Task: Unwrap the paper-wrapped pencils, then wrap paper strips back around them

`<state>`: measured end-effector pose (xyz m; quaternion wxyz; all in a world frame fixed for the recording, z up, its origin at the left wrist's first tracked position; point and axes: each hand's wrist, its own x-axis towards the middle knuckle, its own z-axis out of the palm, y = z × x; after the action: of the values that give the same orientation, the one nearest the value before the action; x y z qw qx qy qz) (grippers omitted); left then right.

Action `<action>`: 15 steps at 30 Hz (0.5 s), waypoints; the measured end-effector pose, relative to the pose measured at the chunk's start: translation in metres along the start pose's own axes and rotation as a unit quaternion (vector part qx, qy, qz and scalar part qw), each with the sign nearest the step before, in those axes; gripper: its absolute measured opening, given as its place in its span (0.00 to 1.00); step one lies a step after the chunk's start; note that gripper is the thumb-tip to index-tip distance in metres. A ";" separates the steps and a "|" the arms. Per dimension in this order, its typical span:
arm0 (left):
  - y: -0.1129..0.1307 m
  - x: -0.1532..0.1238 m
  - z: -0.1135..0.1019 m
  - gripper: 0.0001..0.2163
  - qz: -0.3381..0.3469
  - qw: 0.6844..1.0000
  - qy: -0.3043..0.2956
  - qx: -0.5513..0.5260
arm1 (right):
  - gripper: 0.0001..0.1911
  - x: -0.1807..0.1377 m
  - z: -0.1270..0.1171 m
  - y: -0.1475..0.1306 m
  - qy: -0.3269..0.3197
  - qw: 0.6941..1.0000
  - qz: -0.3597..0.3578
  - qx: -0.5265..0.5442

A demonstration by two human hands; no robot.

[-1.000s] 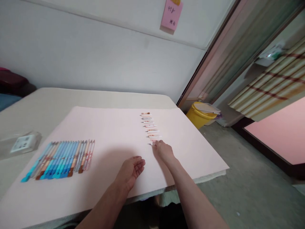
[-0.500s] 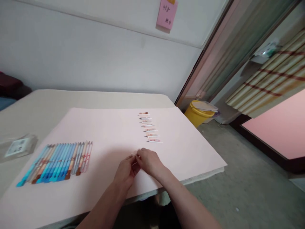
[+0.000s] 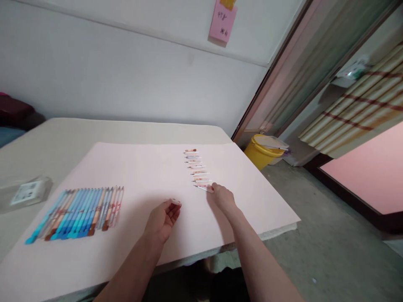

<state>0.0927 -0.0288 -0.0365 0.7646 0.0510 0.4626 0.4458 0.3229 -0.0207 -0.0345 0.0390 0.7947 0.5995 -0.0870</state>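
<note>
Two hands are held over the pink sheet [image 3: 141, 167] on the desk [image 3: 135, 130]. At centre right, a thin white refill [image 3: 204, 189] is pinched by its right end in the grip of the right hand [image 3: 224, 199], just below the column of pen parts [image 3: 197, 172]. At lower centre, a small pale piece [image 3: 176, 202] is held between the thumb and fingers of the left hand [image 3: 160, 220]. A row of pens [image 3: 78, 212] is laid at lower left. Picking up the refill seems to be the step in hand; a clean lift, with its neighbours undisturbed, is likely called for next.
</note>
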 end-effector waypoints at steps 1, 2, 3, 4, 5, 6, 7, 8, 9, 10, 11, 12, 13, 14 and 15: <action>0.001 0.000 0.000 0.00 -0.001 1.000 0.002 -0.002 | 0.13 0.000 0.000 -0.002 -0.007 1.000 -0.003 -0.001; 0.001 0.001 -0.001 0.00 -0.001 1.000 0.005 -0.004 | 0.13 -0.001 0.000 -0.004 -0.015 1.000 -0.006 -0.002; 0.002 0.001 -0.001 0.00 -0.002 1.000 0.007 -0.005 | 0.12 -0.002 -0.001 -0.006 -0.025 1.000 -0.011 -0.002; 0.003 0.000 -0.001 0.01 -0.001 1.000 0.008 -0.006 | 0.12 -0.002 -0.002 -0.008 -0.034 0.999 -0.018 -0.002; 0.004 0.000 -0.001 0.01 0.000 1.000 0.009 -0.007 | 0.12 -0.003 -0.002 -0.009 -0.043 0.999 -0.027 -0.001; 0.004 0.000 -0.001 0.01 0.001 1.000 0.009 -0.009 | 0.11 -0.004 -0.003 -0.011 -0.050 0.998 -0.037 0.000; 0.005 -0.001 -0.001 0.01 0.004 1.000 0.009 -0.012 | 0.11 -0.005 -0.004 -0.013 -0.056 0.997 -0.048 0.003; 0.006 -0.001 -0.001 0.01 0.006 1.000 0.009 -0.015 | 0.11 -0.006 -0.005 -0.015 -0.060 0.996 -0.060 0.006; 0.007 -0.001 -0.001 0.02 0.007 1.000 0.009 -0.017 | 0.11 -0.007 -0.005 -0.018 -0.061 0.996 -0.072 0.009; 0.008 -0.001 0.000 0.02 0.006 1.000 0.010 -0.020 | 0.10 -0.008 -0.007 -0.020 -0.059 0.995 -0.083 0.013; 0.009 -0.001 0.000 0.02 0.006 1.000 0.012 -0.023 | 0.10 -0.010 -0.008 -0.023 -0.053 0.994 -0.092 0.019; 0.011 0.000 0.000 0.02 0.006 1.000 0.014 -0.027 | 0.10 -0.012 -0.011 -0.027 -0.045 0.994 -0.101 0.025; 0.012 0.001 -0.001 0.03 0.006 0.999 0.016 -0.032 | 0.10 -0.016 -0.014 -0.030 -0.036 0.993 -0.109 0.029; 0.015 0.002 -0.001 0.03 0.009 0.999 0.018 -0.040 | 0.09 -0.020 -0.018 -0.034 -0.024 0.991 -0.122 0.040; 0.017 0.003 -0.001 0.03 0.012 0.999 0.019 -0.049 | 0.08 -0.026 -0.023 -0.038 -0.009 0.988 -0.141 0.063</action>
<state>0.0815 -0.0172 -0.0307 0.7518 0.0108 0.4540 0.4781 0.2818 -0.0306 -0.0060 -0.0177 0.7024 0.6983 -0.1365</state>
